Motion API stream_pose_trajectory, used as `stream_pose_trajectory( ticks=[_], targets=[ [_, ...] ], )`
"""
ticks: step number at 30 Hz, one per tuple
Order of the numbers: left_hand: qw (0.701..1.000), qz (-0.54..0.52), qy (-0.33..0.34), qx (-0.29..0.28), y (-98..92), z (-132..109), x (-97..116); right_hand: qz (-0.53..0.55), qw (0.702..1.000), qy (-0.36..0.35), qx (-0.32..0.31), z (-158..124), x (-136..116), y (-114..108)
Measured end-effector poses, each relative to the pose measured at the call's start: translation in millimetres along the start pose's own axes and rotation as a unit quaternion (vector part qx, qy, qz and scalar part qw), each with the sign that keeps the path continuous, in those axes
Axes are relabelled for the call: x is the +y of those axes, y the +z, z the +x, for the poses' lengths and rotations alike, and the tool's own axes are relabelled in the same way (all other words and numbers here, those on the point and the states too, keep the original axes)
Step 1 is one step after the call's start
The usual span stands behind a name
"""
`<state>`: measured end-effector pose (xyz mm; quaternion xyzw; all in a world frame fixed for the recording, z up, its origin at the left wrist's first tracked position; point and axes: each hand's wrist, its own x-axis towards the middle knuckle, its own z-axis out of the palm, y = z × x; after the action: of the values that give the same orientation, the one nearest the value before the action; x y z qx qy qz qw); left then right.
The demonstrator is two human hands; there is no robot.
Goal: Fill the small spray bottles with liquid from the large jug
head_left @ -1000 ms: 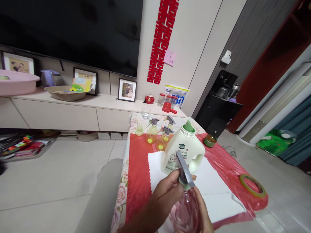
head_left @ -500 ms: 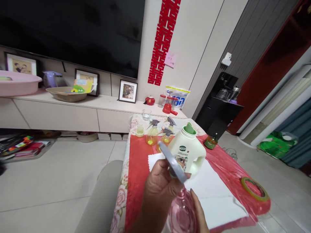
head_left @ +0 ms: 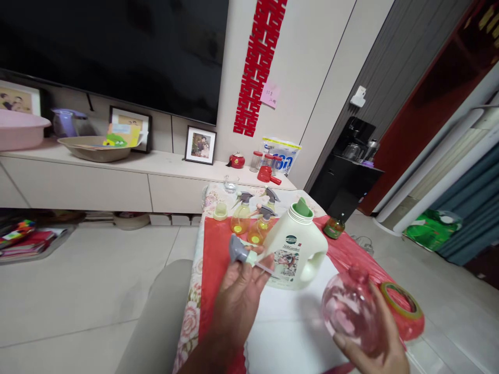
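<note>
My left hand (head_left: 238,296) pinches a grey spray head (head_left: 242,253) with its thin tube, lifted off the bottle and held over the table's left part. My right hand (head_left: 374,345) cups a round pink transparent bottle (head_left: 348,307) from below at the lower right, its neck uncovered. A white detergent jug (head_left: 295,245) with a green spout stands just behind both hands on a white cloth (head_left: 288,322).
Three small yellow spray bottles (head_left: 249,218), a yellow-green cap (head_left: 220,210) and a small green bottle (head_left: 335,227) stand at the table's far end on a red cover (head_left: 212,244). A tape roll (head_left: 403,300) lies at right. A low cabinet (head_left: 117,176) runs behind.
The spray head has come off the pink bottle. My left hand carried it up and left; my right hand moved the bottle right and lower.
</note>
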<state>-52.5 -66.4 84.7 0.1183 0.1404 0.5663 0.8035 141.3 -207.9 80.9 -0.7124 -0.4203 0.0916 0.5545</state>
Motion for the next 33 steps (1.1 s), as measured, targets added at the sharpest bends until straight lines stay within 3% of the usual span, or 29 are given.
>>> stream_pose_trajectory(
  ticks=[6, 13, 16, 22, 33],
  targets=[
    [0.992, 0.100, -0.079, -0.005, -34.5, -7, -42, -0.123, 0.984, -0.126, -0.007, 81, -48, -19],
    [0.988, 0.089, -0.121, -0.029, -49.6, -12, -53, -0.268, 0.910, -0.308, -0.081, 146, -83, -20],
    [0.988, 0.081, -0.130, -0.022, -53.4, -12, -55, -0.317, 0.875, -0.351, -0.099, 159, -95, -19],
    [0.986, 0.066, -0.149, -0.027, -52.5, -13, -56, -0.361, 0.843, -0.366, -0.158, 172, -104, -22],
    [0.985, 0.041, -0.165, -0.036, -54.6, -13, -54, -0.421, 0.773, -0.440, -0.180, 188, -123, -22]
  ],
)
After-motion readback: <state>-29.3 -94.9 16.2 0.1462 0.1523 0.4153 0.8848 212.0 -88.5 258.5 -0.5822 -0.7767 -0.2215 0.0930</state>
